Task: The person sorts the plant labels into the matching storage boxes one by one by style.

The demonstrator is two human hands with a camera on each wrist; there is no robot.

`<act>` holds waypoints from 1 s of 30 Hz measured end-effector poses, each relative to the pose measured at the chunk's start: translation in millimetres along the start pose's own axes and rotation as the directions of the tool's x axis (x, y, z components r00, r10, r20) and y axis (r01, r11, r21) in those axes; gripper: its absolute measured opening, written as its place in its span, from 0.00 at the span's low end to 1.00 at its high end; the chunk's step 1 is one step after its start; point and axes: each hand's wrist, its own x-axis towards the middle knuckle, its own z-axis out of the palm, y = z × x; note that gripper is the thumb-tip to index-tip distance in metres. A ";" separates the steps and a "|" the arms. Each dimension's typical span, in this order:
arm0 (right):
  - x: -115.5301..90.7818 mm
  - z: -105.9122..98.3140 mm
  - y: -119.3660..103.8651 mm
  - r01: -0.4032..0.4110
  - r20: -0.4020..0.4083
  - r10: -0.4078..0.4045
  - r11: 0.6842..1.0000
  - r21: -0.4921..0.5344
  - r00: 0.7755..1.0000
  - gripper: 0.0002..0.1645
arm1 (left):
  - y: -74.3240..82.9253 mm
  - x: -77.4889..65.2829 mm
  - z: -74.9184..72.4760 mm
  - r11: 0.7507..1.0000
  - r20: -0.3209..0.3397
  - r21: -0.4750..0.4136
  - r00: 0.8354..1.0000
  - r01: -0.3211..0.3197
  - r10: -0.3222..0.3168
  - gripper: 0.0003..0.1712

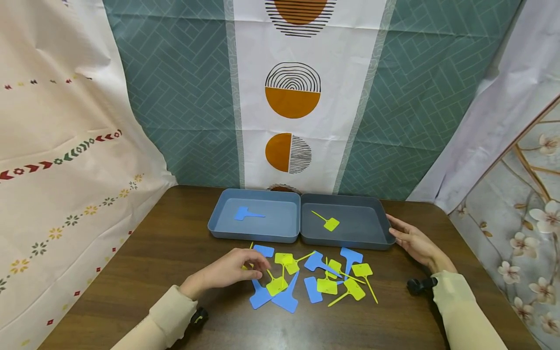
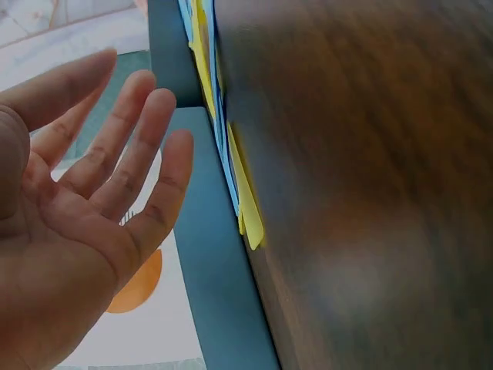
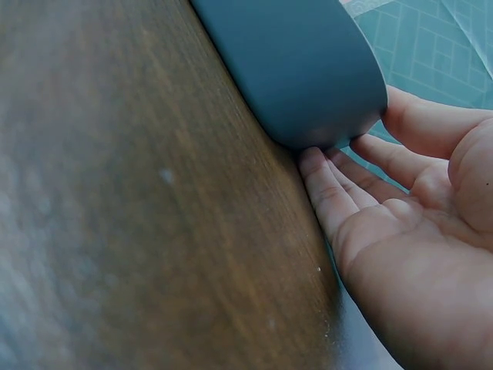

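Note:
Just over the left part of a spread of blue and yellow plant labels hovers my left hand [image 1: 232, 270], its fingers loosely bent; the left wrist view shows nothing in its palm. Beneath its fingertips lie a blue label [image 1: 261, 297] and a yellow label [image 1: 277, 287]. My right hand [image 1: 415, 243] touches the right end of the dark grey tray [image 1: 345, 241], with fingertips low at the corner and the thumb against the wall in the right wrist view. One yellow label [image 1: 331, 224] lies in that tray, and one blue label [image 1: 242, 213] lies in the blue-grey tray [image 1: 253, 235].
Both trays stand side by side at the back of the brown wooden table [image 1: 166, 262], before a patterned curtain [image 1: 188, 97]. More labels, such as a yellow one [image 1: 355, 289] and a blue one [image 1: 312, 289], lie overlapping in front of the dark tray.

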 end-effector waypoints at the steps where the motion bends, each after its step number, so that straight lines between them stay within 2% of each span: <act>1: -0.2 0.0 -0.2 0.003 -0.001 -0.003 1.000 0.003 1.000 0.41 | -0.4 0.0 0.3 1.000 0.006 0.005 1.000 0.001 -0.001 0.12; 10: -1.2 -1.5 -0.3 -0.001 -0.006 0.001 1.000 -0.009 1.000 0.41 | 0.7 -1.3 0.8 0.996 0.108 0.084 0.994 0.000 -0.009 0.16; 16: 0.0 -0.7 2.8 0.002 0.004 -0.002 1.000 -0.001 1.000 0.40 | 1.4 -4.4 3.8 0.994 0.115 0.111 0.993 -0.003 -0.009 0.19; 24: 0.9 -0.2 2.9 0.012 0.002 -0.012 1.000 0.002 1.000 0.40 | 4.6 -5.5 7.9 0.968 0.129 0.250 0.990 0.029 -0.063 0.26; 30: 0.9 -0.7 3.0 0.016 -0.001 -0.016 1.000 0.004 1.000 0.40 | 8.4 -3.2 8.3 0.954 0.141 0.300 0.988 0.025 -0.071 0.26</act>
